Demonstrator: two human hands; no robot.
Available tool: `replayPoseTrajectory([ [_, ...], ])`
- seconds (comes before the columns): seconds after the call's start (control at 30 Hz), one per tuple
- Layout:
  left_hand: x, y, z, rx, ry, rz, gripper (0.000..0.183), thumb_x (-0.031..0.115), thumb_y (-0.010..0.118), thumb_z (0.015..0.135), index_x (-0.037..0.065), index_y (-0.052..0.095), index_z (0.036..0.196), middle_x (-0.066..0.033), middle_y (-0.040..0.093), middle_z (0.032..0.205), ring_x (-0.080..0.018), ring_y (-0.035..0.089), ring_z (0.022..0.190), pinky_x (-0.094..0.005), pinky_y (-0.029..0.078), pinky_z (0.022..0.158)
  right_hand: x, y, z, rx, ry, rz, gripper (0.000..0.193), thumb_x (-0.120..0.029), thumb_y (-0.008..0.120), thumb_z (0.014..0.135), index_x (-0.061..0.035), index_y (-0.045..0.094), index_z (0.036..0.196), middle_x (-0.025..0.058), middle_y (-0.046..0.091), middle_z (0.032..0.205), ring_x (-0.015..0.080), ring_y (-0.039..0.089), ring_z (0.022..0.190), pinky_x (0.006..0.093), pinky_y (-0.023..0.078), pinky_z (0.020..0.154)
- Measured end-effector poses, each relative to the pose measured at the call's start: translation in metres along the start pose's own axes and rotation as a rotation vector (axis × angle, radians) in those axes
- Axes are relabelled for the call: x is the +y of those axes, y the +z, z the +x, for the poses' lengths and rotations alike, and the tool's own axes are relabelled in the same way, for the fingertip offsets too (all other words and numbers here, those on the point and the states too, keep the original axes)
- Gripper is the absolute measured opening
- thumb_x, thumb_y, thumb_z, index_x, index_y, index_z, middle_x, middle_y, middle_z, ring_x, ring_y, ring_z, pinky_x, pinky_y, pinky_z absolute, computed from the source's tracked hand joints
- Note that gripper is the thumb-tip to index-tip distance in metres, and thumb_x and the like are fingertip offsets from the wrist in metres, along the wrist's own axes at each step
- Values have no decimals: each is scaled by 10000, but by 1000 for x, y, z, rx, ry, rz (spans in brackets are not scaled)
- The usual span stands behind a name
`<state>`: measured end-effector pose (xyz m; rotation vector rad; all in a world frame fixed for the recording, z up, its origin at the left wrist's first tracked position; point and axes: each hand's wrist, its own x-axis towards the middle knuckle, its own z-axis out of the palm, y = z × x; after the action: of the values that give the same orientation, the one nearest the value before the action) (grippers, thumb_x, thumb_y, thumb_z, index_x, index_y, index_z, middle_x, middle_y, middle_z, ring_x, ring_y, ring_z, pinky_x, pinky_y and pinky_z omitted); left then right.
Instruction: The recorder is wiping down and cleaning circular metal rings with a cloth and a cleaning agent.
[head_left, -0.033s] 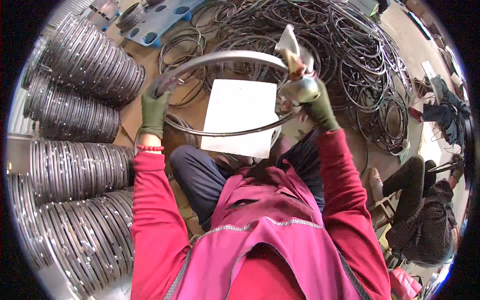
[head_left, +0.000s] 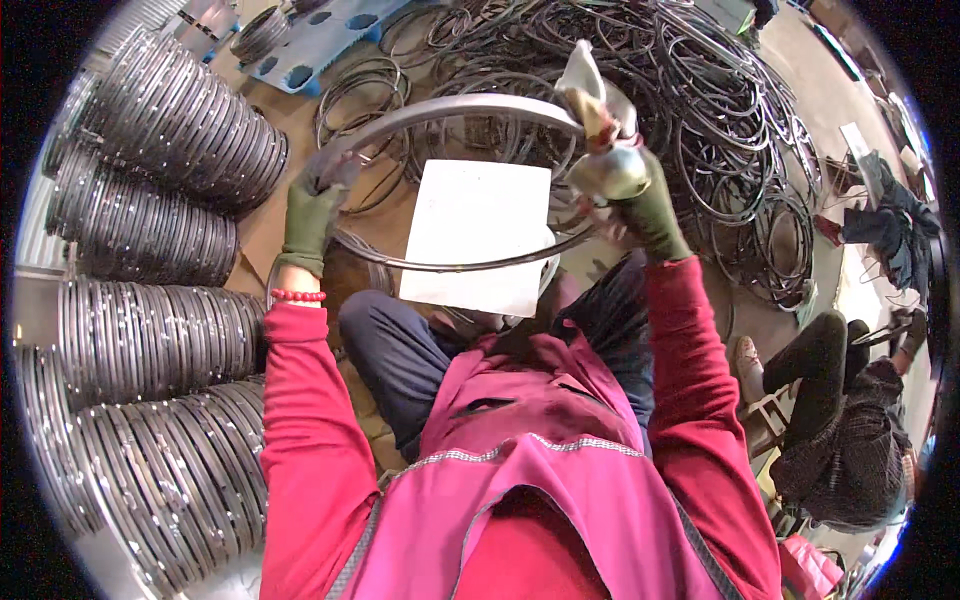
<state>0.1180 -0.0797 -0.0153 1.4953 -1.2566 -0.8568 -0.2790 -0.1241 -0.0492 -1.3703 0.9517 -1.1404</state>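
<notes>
Two gloved hands hold a metal ring above the lap.

The ring [head_left: 450, 110] lies nearly flat, its long axis running left to right over a white sheet [head_left: 480, 235]. The left hand [head_left: 312, 212] grips its left edge, fingers curled; the right hand [head_left: 640, 195] clamps a tool [head_left: 600, 105] on its right edge.

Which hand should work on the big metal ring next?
Probably the right hand: it already holds a silvery metal tool with a cloth against the large grey metal ring. The left hand, in a green glove, grips the ring's far side, steadying it.
</notes>
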Motion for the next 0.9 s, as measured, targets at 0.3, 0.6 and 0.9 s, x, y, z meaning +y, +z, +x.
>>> replayPoseTrajectory([
  [0.3, 100, 89, -24, -329, 591, 692, 728, 276, 753, 666, 29, 409, 1257, -192, 445, 1255, -322, 420, 1186, -372, 385, 954, -73, 30, -15, 8, -277, -848, 655, -47, 714, 578, 19, 494, 1192, 103, 614, 1073, 144, 562, 956, 277, 437, 850],
  [0.6, 61, 89, -19, -144, 484, 624, 382, 294, 680, 712, 157, 612, 1063, -116, 649, 869, -286, 627, 802, -368, 493, 660, -98, -14, -30, 216, -496, -112, 313, -56, 491, 860, 22, 496, 1163, 97, 588, 1044, 158, 565, 946, 285, 454, 855],
  [0.9, 49, 81, -23, -60, 418, 604, 329, 259, 673, 725, 166, 632, 1038, -114, 649, 877, -277, 633, 806, -354, 500, 676, -72, -78, -31, -70, -396, -544, 674, -37, 738, 644, -26, 435, 1245, 96, 535, 1167, 153, 530, 1026, 334, 475, 860],
])
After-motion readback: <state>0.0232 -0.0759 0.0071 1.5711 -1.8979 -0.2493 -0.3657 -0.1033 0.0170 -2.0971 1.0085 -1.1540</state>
